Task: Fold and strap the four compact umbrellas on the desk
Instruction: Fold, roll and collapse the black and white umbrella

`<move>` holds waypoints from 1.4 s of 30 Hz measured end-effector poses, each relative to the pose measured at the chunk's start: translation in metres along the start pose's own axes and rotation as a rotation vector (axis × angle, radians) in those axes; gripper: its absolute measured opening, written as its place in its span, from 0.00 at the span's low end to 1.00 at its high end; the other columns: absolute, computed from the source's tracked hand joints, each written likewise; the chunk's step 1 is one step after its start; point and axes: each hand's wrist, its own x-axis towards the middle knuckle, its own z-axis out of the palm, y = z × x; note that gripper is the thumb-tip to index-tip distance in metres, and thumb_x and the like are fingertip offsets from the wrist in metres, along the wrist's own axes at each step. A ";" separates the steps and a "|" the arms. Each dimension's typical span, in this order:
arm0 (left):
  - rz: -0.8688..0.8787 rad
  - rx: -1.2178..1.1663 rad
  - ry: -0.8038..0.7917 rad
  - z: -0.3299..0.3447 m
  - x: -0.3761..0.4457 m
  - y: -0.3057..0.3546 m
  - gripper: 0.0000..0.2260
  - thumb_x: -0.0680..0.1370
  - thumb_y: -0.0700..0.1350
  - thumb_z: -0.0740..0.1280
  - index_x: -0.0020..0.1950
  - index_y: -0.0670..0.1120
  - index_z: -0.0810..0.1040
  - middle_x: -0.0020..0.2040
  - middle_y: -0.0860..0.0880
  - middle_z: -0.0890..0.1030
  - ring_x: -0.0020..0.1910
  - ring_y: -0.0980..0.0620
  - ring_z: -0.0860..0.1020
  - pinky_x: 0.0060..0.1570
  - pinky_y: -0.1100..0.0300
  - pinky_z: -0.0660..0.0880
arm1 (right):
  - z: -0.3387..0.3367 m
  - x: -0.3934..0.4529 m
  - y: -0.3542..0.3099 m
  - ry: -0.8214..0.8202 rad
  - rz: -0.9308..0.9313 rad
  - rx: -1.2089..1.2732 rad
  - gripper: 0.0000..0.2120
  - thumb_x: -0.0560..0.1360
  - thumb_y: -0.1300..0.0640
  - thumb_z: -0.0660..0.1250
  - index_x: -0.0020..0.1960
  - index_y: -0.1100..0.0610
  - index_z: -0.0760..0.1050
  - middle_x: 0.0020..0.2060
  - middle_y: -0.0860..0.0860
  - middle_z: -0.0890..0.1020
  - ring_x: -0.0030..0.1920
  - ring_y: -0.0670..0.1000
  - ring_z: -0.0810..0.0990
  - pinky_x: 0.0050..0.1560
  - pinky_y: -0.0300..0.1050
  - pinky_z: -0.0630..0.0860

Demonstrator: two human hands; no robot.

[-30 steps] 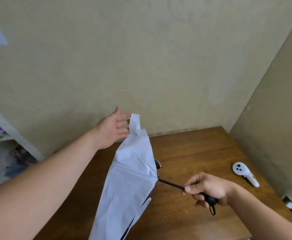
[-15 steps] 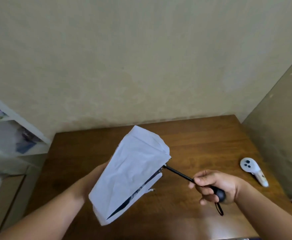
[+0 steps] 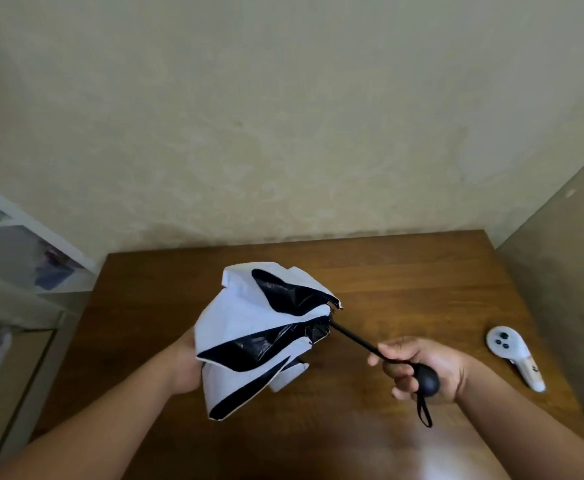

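1. I see one umbrella (image 3: 249,327) held up above the brown wooden counter (image 3: 404,271), roughly over its middle; its canopy is loose and crumpled, pale lilac-white outside with the black lining showing in several folds
2. My right hand (image 3: 418,367) is clenched around the black handle (image 3: 428,380) at the near right, thumb and forefinger lying along the thin black shaft (image 3: 354,341), which runs up and to the left into the canopy
3. A short black wrist loop (image 3: 423,410) hangs down from the handle, below that hand
4. My left hand (image 3: 185,363) sits at the left side of the canopy, against the fabric; the cloth covers the fingers, so I cannot tell whether they are gripping it or only supporting it
5. The canopy lies between the two hands, its bunched end toward the left hand and its rib tips toward the right
6. A white controller (image 3: 512,355) lies flat on the counter at the right, near the side wall and apart from the right hand
7. A white shelf unit (image 3: 24,237) stands off the counter's left edge, its contents too blurred to name
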 end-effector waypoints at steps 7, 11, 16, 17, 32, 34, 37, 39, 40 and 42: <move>-0.198 -0.331 -0.093 0.038 -0.010 0.048 0.33 0.80 0.74 0.50 0.72 0.57 0.78 0.69 0.43 0.81 0.70 0.36 0.76 0.71 0.33 0.67 | -0.006 -0.002 -0.017 0.079 -0.143 -0.188 0.18 0.70 0.51 0.80 0.52 0.63 0.84 0.27 0.54 0.67 0.23 0.53 0.72 0.37 0.47 0.78; -0.183 -0.359 -0.110 0.036 0.001 0.055 0.34 0.80 0.74 0.46 0.73 0.57 0.77 0.69 0.43 0.81 0.69 0.38 0.78 0.73 0.36 0.67 | -0.002 -0.006 -0.034 0.137 -0.288 -0.388 0.22 0.71 0.51 0.81 0.54 0.67 0.83 0.28 0.57 0.70 0.26 0.55 0.74 0.35 0.47 0.74; 0.059 -0.290 0.101 0.031 0.002 0.095 0.26 0.81 0.69 0.55 0.66 0.55 0.79 0.61 0.49 0.85 0.62 0.47 0.82 0.61 0.45 0.77 | 0.010 -0.017 -0.048 0.253 -0.489 -0.715 0.08 0.79 0.59 0.72 0.51 0.64 0.85 0.27 0.59 0.74 0.25 0.52 0.74 0.29 0.42 0.72; 0.144 -0.268 0.083 0.027 0.000 0.104 0.27 0.80 0.70 0.58 0.71 0.57 0.76 0.64 0.52 0.84 0.65 0.49 0.80 0.65 0.45 0.75 | 0.011 -0.017 -0.048 0.251 -0.501 -0.732 0.06 0.79 0.60 0.72 0.51 0.63 0.85 0.26 0.60 0.74 0.25 0.52 0.73 0.28 0.42 0.71; 0.353 0.061 0.058 0.054 0.003 0.104 0.22 0.75 0.54 0.75 0.68 0.57 0.77 0.61 0.56 0.84 0.61 0.52 0.83 0.61 0.48 0.80 | 0.006 -0.018 -0.059 0.090 -0.257 -0.725 0.14 0.73 0.52 0.78 0.51 0.62 0.87 0.28 0.57 0.77 0.30 0.54 0.77 0.40 0.46 0.75; 0.302 -0.026 0.016 0.058 0.011 0.094 0.23 0.77 0.50 0.75 0.71 0.58 0.74 0.63 0.56 0.83 0.62 0.52 0.83 0.62 0.48 0.79 | 0.006 -0.019 -0.064 0.151 -0.224 -0.803 0.09 0.75 0.52 0.78 0.49 0.58 0.88 0.30 0.55 0.80 0.32 0.52 0.78 0.40 0.44 0.74; 0.196 -0.016 0.016 0.061 0.026 0.081 0.29 0.77 0.49 0.77 0.74 0.63 0.70 0.66 0.58 0.81 0.63 0.53 0.82 0.62 0.44 0.79 | 0.002 -0.006 -0.075 0.509 -0.197 -1.312 0.06 0.81 0.46 0.71 0.47 0.43 0.86 0.38 0.44 0.84 0.38 0.44 0.80 0.39 0.41 0.76; 0.133 0.016 0.051 0.069 0.037 0.073 0.25 0.78 0.51 0.76 0.72 0.62 0.72 0.64 0.57 0.83 0.60 0.52 0.84 0.57 0.40 0.82 | -0.002 0.012 -0.077 0.803 -0.244 -1.636 0.08 0.82 0.40 0.65 0.54 0.36 0.83 0.47 0.44 0.84 0.53 0.50 0.81 0.51 0.48 0.79; 0.111 -0.001 0.091 0.076 0.043 0.070 0.22 0.79 0.51 0.75 0.71 0.60 0.73 0.63 0.55 0.83 0.58 0.51 0.84 0.54 0.40 0.83 | -0.004 0.022 -0.077 0.887 -0.270 -1.674 0.11 0.83 0.40 0.63 0.59 0.36 0.82 0.52 0.45 0.83 0.59 0.54 0.77 0.56 0.52 0.77; 0.091 -0.027 0.217 0.086 0.057 0.065 0.21 0.80 0.52 0.74 0.71 0.58 0.74 0.64 0.52 0.82 0.56 0.49 0.84 0.53 0.42 0.84 | -0.009 0.043 -0.077 0.943 -0.286 -1.635 0.13 0.84 0.41 0.61 0.63 0.39 0.82 0.58 0.47 0.80 0.64 0.58 0.71 0.61 0.56 0.73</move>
